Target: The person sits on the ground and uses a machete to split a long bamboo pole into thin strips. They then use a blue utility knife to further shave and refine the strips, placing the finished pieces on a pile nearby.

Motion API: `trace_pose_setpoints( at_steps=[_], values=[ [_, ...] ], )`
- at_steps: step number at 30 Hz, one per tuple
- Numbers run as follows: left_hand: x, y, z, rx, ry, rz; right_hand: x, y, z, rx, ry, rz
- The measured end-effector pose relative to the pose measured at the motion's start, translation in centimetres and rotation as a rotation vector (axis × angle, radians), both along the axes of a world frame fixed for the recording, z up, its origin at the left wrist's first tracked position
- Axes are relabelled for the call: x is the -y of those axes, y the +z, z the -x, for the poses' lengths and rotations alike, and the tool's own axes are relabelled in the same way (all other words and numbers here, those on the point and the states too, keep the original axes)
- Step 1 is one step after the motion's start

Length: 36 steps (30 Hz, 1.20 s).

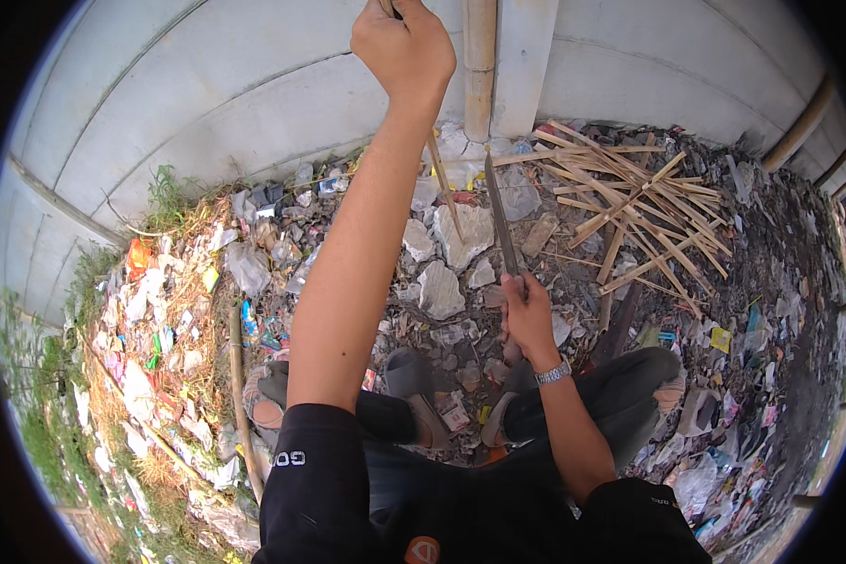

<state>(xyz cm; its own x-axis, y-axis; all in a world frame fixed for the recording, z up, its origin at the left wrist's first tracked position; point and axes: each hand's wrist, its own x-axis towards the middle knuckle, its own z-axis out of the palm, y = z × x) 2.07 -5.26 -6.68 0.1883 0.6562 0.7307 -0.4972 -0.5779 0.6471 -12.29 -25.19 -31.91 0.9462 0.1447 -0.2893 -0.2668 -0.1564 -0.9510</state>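
Observation:
My left hand (406, 49) is raised high in front of me, closed around the top of a thin bamboo strip (444, 186). Below my wrist the strip slants down, its lower end against a pale chunk of concrete (464, 235). In my right hand (528, 318) is the handle of a machete (501, 214), its long dark blade pointing up and away from me, to the right of the strip. Blade and strip are apart. A metal-banded watch (553, 373) circles my right wrist.
A pile of split bamboo strips (639, 202) lies at the right. Broken concrete pieces (439, 291) and scattered litter (169, 329) cover the ground. A grey panel wall (254, 103) stands ahead, with an upright bamboo pole (479, 70). Another pole (244, 404) lies left of my legs.

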Motion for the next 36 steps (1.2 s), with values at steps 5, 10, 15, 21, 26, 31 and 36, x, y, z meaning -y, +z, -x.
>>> trace_pose_setpoints(
  at_steps=[5,10,15,21,26,31,36],
  values=[
    [1.1,0.5,-0.9,-0.028,-0.054,0.012,-2.4,8.0,0.7,0.468,-0.068,-0.378],
    [2.8,0.3,-1.5,-0.001,-0.029,-0.06,-5.4,-0.6,0.6,0.44,-0.018,-0.215],
    [2.3,0.3,-0.6,-0.018,-0.176,-0.015,-2.7,-11.9,-1.8,-0.252,0.007,-0.101],
    [0.2,-0.2,-0.1,0.029,-0.362,0.069,-4.8,0.1,-1.4,0.059,0.09,-0.281],
    [0.6,-0.5,0.0,0.026,-0.367,0.072,-6.4,5.0,0.9,0.405,0.106,-0.22],
    [1.1,-0.1,0.5,-0.031,-0.136,-0.033,-6.4,-10.0,0.4,-0.154,0.002,-0.05],
    [0.4,0.0,0.6,0.003,-0.169,0.039,-0.8,-20.4,-2.4,-0.101,-0.011,0.102]
  ],
)
